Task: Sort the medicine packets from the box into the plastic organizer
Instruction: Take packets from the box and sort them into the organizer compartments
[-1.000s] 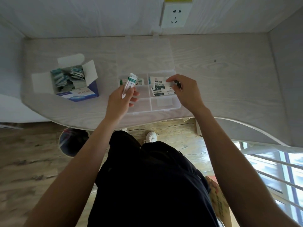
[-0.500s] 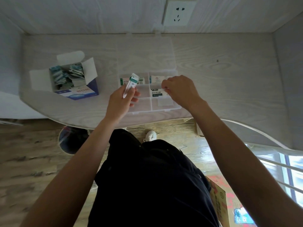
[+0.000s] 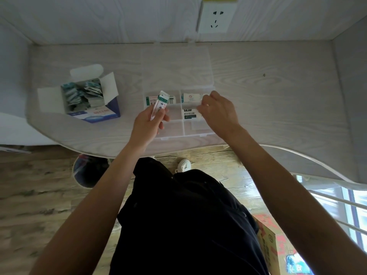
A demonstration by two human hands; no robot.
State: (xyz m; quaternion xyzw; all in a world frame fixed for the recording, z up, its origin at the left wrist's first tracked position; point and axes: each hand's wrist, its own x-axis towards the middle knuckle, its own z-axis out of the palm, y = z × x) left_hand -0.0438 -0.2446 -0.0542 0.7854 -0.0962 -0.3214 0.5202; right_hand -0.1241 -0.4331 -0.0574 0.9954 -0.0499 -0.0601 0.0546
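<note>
A clear plastic organizer [image 3: 172, 133] lies open on the desk, its lid [image 3: 176, 66] folded back toward the wall. Packets lie in its far compartments [image 3: 191, 97] and in the middle right one [image 3: 189, 115]. My left hand [image 3: 148, 124] pinches a white and green medicine packet [image 3: 159, 105] upright over the organizer's left side. My right hand [image 3: 218, 112] hovers over the right compartments with curled fingers; whether it holds anything is hidden. The blue and white box [image 3: 89, 100] stands open at the left, with several packets inside.
A wall socket [image 3: 216, 16] sits on the back wall. The desk [image 3: 278, 100] has a curved front edge. Below it are a dark bin [image 3: 87, 171] on the wooden floor and a printed carton [image 3: 272, 249] at my right.
My right hand drew back from the far right compartment toward the middle right one. My left hand kept the packet almost still.
</note>
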